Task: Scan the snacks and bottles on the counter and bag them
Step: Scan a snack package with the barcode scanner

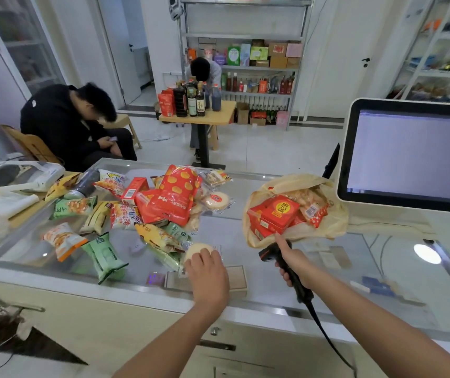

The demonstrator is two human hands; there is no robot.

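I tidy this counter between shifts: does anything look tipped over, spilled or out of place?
Nothing looks spilled. A dark bottle lies on its side at the left of the snack heap, whose packets overlap. The tan bag slumps open with red boxes showing. The right hand holds the scanner; the left hand covers a round packet.
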